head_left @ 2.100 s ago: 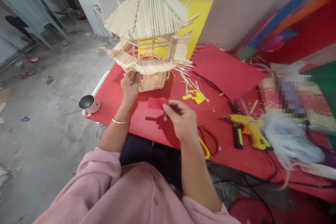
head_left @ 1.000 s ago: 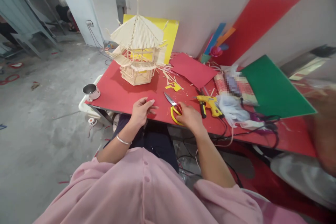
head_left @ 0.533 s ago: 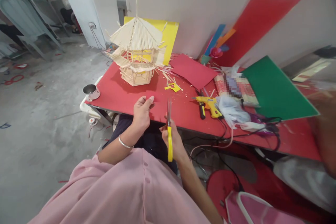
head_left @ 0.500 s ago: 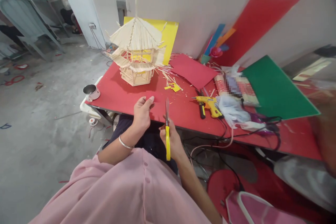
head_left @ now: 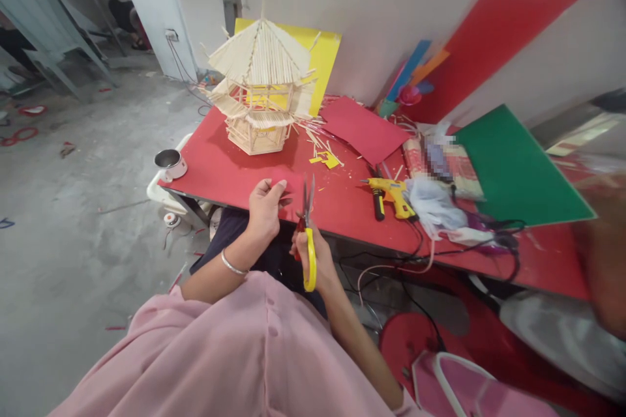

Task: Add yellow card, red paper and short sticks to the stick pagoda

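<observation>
My left hand pinches a small piece of red paper, hard to tell from the red tabletop behind it. In my right hand is a pair of scissors with a yellow loop and a red part on the handles. Their blades point away from me and stand slightly apart, just right of the paper. Beyond my hands, a stick-built pagoda model with two tiers of roof stands upright on the red table.
A yellow glue gun and its cords lie to the right, beside plastic bags. A metal mug sits at the left corner. Red card, green card, yellow scraps and loose sticks lie about.
The scissors have turned a little and their blades have spread apart, showing the red handle part. The red paper shows more clearly. My left hand has hardly moved.
</observation>
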`<state>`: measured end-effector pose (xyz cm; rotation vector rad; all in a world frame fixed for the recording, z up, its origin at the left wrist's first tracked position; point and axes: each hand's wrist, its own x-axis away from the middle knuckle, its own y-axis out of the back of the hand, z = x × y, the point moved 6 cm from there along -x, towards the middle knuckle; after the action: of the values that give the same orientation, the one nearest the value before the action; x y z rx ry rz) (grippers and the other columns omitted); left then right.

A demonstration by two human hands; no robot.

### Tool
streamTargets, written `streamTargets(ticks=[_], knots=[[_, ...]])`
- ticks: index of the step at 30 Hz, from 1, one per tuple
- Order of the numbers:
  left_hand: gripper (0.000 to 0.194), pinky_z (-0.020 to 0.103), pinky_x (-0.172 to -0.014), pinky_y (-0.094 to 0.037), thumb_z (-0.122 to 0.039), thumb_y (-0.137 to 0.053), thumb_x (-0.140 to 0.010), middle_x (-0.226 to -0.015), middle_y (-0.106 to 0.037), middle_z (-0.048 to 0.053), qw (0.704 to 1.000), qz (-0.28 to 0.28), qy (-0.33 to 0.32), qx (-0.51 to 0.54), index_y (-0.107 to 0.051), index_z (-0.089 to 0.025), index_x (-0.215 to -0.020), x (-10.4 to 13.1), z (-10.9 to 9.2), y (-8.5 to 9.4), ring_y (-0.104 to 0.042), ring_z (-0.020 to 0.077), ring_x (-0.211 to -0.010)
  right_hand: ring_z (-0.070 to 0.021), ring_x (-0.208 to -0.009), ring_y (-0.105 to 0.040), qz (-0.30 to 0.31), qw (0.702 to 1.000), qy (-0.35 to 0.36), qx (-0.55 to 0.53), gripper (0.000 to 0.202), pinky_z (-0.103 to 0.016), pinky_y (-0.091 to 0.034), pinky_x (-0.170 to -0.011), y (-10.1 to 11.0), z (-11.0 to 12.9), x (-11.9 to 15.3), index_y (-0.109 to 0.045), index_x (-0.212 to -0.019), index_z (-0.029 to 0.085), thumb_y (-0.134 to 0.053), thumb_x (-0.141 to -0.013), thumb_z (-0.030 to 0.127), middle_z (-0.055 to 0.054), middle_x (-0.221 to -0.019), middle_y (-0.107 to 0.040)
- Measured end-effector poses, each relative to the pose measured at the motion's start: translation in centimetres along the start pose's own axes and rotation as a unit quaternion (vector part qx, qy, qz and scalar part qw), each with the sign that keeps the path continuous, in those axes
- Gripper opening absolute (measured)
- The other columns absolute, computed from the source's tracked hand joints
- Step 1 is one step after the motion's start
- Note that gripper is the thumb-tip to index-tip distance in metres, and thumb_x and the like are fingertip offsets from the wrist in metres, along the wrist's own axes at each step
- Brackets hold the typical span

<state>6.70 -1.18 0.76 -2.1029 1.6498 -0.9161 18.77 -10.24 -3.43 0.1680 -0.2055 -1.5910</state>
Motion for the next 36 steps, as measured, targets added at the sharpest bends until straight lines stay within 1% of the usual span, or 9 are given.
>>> streamTargets(ticks=[4,7,9,13,17,22,29,32,36], knots=[[0.045,0.018,-0.046,-0.046,-0.031,-0.085,-0.057,-0.066,-0.061,-0.007,0.997,0.039,0.016,-0.072,-0.053,-0.020,-0.087,-0.4,-1.0,0.4,-0.065,0.0115,-0.054,-0.0125,-0.065,-0.051,0.015,1.000,-0.007,0.018,0.073,-0.028,-0.050,-0.060,2.5,0.7,0.4,-0.051,-0.144,0.019,-0.048,-0.093,0.071,0.001,-0.083,-0.053],[0.043,0.017,-0.040,-0.041,-0.029,-0.084,-0.056,-0.066,-0.060,-0.007,0.996,0.052,0.018,-0.075,-0.057,-0.019,-0.087,-0.3,-1.7,0.5,-0.064,0.0103,-0.051,-0.0140,-0.066,-0.051,0.046,0.998,-0.004,0.036,0.074,-0.030,-0.050,-0.063,4.3,1.6,0.5,-0.053,-0.143,0.019,-0.047,-0.092,0.073,0.001,-0.080,-0.052],[0.044,0.016,-0.035,-0.035,-0.027,-0.085,-0.054,-0.064,-0.060,-0.008,0.995,0.057,0.030,-0.070,-0.059,-0.018,-0.088,-0.2,-1.9,0.4,-0.060,0.0092,-0.046,-0.0145,-0.067,-0.050,0.074,0.997,-0.008,0.032,0.076,-0.030,-0.050,-0.063,4.8,2.2,0.5,-0.052,-0.144,0.018,-0.046,-0.092,0.074,0.002,-0.077,-0.050],[0.047,0.016,-0.031,-0.027,-0.025,-0.090,-0.049,-0.061,-0.062,-0.006,0.990,0.094,0.066,-0.081,-0.061,-0.016,-0.085,0.1,-1.8,0.0,-0.056,0.0078,-0.041,-0.0138,-0.067,-0.048,0.115,0.992,-0.015,0.050,0.077,-0.028,-0.048,-0.064,5.1,3.5,0.5,-0.054,-0.141,0.016,-0.046,-0.092,0.074,0.002,-0.075,-0.047],[0.044,0.015,-0.032,-0.025,-0.023,-0.092,-0.048,-0.054,-0.059,-0.006,0.983,0.123,0.090,-0.101,-0.063,-0.015,-0.079,0.1,-1.5,-0.1,-0.052,0.0058,-0.040,-0.0136,-0.069,-0.046,0.131,0.988,0.001,0.085,0.076,-0.027,-0.044,-0.065,5.2,4.7,0.3,-0.056,-0.138,0.015,-0.045,-0.092,0.075,0.002,-0.075,-0.049],[0.036,0.015,-0.033,-0.026,-0.023,-0.092,-0.051,-0.052,-0.060,-0.004,0.960,0.186,0.129,-0.165,-0.070,-0.012,-0.078,-0.1,-1.0,-0.1,-0.049,0.0045,-0.039,-0.0121,-0.067,-0.039,0.188,0.978,0.005,0.089,0.067,-0.025,-0.040,-0.062,5.5,5.7,0.1,-0.060,-0.127,0.015,-0.046,-0.093,0.072,0.003,-0.075,-0.044],[0.032,0.015,-0.035,-0.026,-0.021,-0.091,-0.056,-0.053,-0.060,-0.003,0.950,0.192,0.134,-0.205,-0.075,-0.011,-0.082,-0.5,-1.1,0.1,-0.049,0.0043,-0.041,-0.0131,-0.066,-0.040,0.196,0.974,0.000,0.112,0.068,-0.025,-0.039,-0.061,6.3,6.1,0.0,-0.063,-0.120,0.015,-0.045,-0.092,0.074,0.001,-0.073,-0.048],[0.031,0.016,-0.036,-0.026,-0.021,-0.090,-0.057,-0.052,-0.059,-0.002,0.947,0.199,0.137,-0.210,-0.075,-0.011,-0.082,-0.4,-0.9,0.0,-0.049,0.0047,-0.041,-0.0131,-0.064,-0.042,0.187,0.976,-0.011,0.114,0.074,-0.026,-0.040,-0.061,6.3,5.8,0.0,-0.064,-0.124,0.014,-0.045,-0.090,0.077,0.002,-0.072,-0.049],[0.031,0.016,-0.036,-0.026,-0.020,-0.090,-0.058,-0.050,-0.058,-0.003,0.946,0.204,0.136,-0.212,-0.076,-0.010,-0.083,-0.6,-0.7,0.1,-0.048,0.0048,-0.041,-0.0115,-0.060,-0.039,0.182,0.976,-0.031,0.113,0.080,-0.025,-0.036,-0.055,6.3,5.2,-0.2,-0.063,-0.127,0.011,-0.047,-0.088,0.079,0.003,-0.069,-0.045]])
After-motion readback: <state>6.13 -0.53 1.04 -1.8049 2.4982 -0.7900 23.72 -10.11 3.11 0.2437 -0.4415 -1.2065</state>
